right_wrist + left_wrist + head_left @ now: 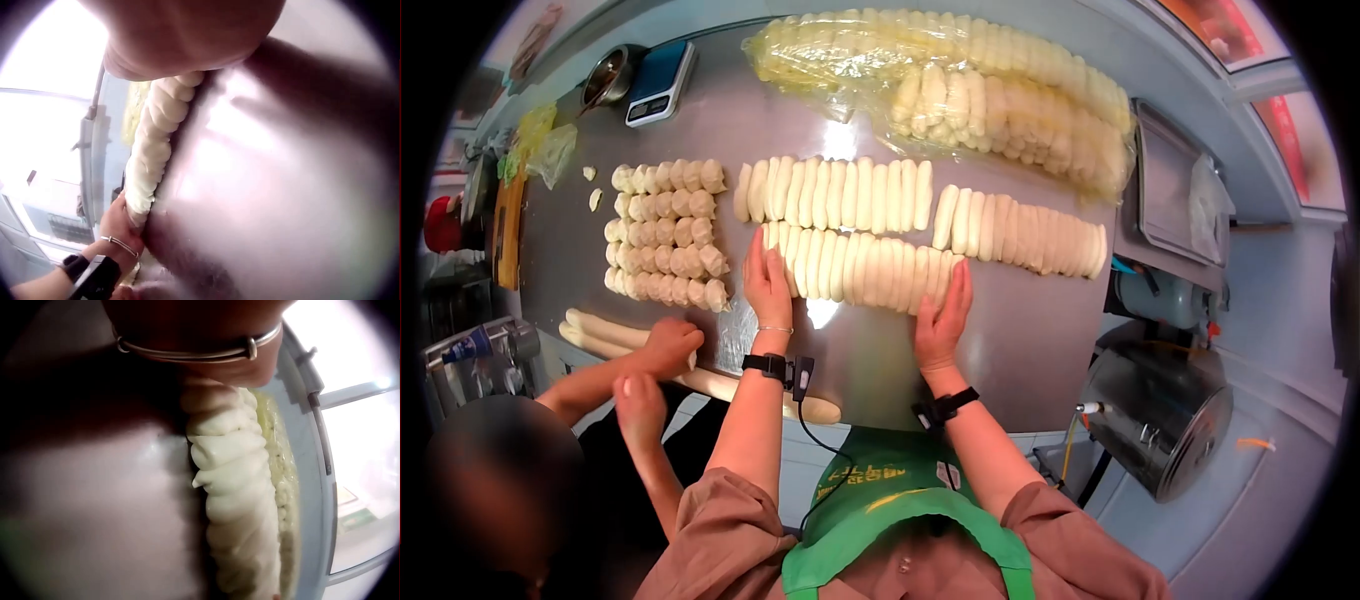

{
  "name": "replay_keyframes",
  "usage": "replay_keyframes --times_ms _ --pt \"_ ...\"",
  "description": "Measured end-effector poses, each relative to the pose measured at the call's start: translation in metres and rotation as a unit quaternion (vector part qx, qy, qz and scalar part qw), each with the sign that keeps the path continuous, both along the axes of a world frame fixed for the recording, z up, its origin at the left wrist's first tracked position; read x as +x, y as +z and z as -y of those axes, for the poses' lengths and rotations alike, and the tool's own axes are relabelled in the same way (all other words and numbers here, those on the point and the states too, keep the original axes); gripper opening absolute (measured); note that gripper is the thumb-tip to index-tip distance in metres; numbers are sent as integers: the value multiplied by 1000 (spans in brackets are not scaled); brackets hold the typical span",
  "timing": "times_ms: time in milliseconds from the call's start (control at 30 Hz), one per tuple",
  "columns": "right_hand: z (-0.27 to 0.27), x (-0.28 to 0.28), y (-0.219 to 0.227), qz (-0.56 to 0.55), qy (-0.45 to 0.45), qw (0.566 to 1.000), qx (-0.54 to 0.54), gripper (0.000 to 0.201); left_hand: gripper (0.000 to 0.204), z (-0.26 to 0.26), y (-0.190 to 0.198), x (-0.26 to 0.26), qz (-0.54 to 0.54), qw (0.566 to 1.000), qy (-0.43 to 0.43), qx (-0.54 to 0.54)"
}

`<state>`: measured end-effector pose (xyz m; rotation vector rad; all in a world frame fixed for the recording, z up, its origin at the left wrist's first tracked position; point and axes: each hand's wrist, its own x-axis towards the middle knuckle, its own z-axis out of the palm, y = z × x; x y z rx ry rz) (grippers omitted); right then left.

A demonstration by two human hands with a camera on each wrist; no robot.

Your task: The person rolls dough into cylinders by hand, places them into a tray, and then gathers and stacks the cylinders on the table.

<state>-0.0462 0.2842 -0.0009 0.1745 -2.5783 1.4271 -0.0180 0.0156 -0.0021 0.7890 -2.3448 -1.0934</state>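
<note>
At the centre of the frame, on the steel table [1040,350], the left hand [767,283] and right hand [943,318], fingers straight and together, pressed the two ends of a dough-piece row [862,267], apparently squaring it up; next would likely call for gentle, even inward pressure.

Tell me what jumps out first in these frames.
The rows of pale dough pieces lined up on the steel table, with the left hand and right hand pressing flat against the two ends of the nearest row. Behind them, along the far edge, lies a big batch of dough under plastic wrap. At the left, another person's hands rest on a long dough roll.
</note>
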Motion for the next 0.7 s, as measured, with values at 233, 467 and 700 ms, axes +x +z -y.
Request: replay_keyframes --times_ms 233,467,700 --pt "-10 -5 -2 12 29 1000 2 70 46 4 -12 -1 3 998 -43 -40" --pt "-102 4 12 100 -20 993 -60 59 47 -11 18 -1 -4 983 -26 -181" --pt "-239 -26 -20 135 -117 981 -81 32 42 -158 47 -34 -86 980 -181 -7"
